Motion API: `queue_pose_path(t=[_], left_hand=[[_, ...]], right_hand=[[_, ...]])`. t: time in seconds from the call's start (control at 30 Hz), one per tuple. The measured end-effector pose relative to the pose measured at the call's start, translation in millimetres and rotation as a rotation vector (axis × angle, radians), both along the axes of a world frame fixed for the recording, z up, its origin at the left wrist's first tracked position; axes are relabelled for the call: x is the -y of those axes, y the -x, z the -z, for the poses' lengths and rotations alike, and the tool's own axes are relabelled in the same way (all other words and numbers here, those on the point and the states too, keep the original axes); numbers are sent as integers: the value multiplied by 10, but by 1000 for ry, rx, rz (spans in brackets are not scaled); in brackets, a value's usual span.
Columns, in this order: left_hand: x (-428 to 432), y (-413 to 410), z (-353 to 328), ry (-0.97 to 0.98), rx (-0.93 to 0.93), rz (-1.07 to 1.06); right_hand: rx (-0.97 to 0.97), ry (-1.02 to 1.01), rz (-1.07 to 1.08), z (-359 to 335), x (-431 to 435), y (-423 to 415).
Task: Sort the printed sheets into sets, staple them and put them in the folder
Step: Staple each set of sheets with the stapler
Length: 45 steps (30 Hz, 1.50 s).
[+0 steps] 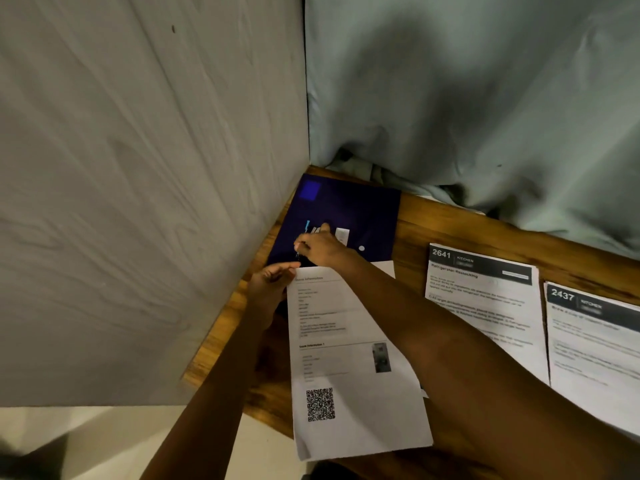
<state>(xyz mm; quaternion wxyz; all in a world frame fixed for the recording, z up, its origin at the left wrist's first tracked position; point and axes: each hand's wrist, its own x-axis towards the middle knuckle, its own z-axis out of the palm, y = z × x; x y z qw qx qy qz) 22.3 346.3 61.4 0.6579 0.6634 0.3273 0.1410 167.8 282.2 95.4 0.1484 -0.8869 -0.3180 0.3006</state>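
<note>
I am stapling this set point(346, 341): left hand point(273, 282) pinching its top corner, right hand point(320, 247) gripping what seems the stapler point(298, 255), needing a firm press next.

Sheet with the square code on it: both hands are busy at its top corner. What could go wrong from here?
The sheet seems to overhang the table edge nearest the person, so it might slide off. The forearm of the right hand lies close to the stack headed 2641; pulling back could shuffle those pages. The small bits on the blue folder could get knocked.
</note>
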Motion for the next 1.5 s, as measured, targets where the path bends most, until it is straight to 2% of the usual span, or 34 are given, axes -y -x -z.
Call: queue_pose_path(t=[0.1, 0.23, 0.3, 0.43, 0.53, 0.63, 0.73, 0.93, 1.03, 1.13, 1.23, 1.5], left_hand=[[-1, -5, 15, -31, 3, -2], [-5, -7, 38, -50, -4, -6], [5, -9, 40, -29, -5, -14], [6, -8, 51, -36, -10, -7], [-10, 0, 37, -20, -27, 19], [3, 16, 4, -30, -17, 38], [19, 26, -18, -39, -7, 38], [29, 12, -25, -28, -17, 34], [43, 3, -53, -33, -13, 19], [63, -7, -96, -31, -13, 10], [100, -17, -164, -20, -15, -29], [96, 10, -197, -28, 3, -1]], right_hand=[[59, 63, -12, -32, 18, -23], [238, 153, -17, -77, 138, -65], [228, 42, 26, -48, 228, -124], [-65, -453, 341, 4, 400, -238], [-391, -614, 683, -97, 468, -272], [-687, -752, 740, -231, 597, -289], [-992, -982, 806, -277, 689, -281], [-1283, -1236, 1005, -452, 666, -205], [-1409, -1229, 1070, -491, 637, -155], [-1440, -1128, 1105, -470, 623, -143], [-1392, -1076, 1071, -466, 643, -117], [-1228, -1002, 782, -571, 674, -7]])
